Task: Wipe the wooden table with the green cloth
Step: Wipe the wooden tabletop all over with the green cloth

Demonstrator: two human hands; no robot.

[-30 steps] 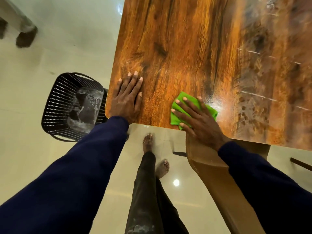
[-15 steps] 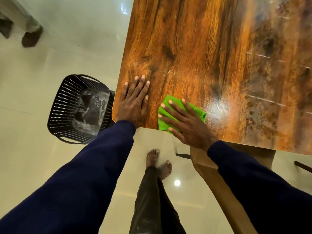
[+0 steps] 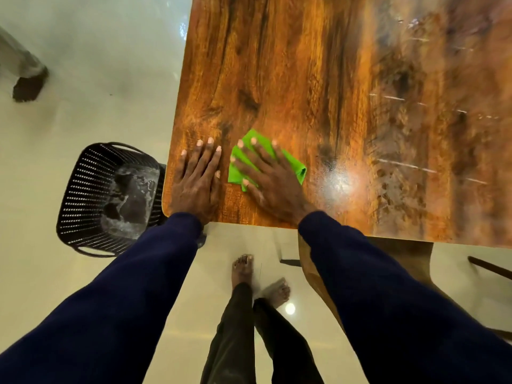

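Green cloth (image 3: 294,166) slid left under right hand (image 3: 270,185); black basket (image 3: 88,181) contents unclear.

The right hand (image 3: 273,184) covers the middle of the green cloth (image 3: 295,166), so only its corners and edges show. The wooden table (image 3: 318,79) runs off the top and right edges, its right part smeared by glare. The black basket (image 3: 91,189) sits partly behind the table corner and the left sleeve (image 3: 124,300) — the grey thing inside cannot be made out. A chair (image 3: 410,259) shows only in slivers.
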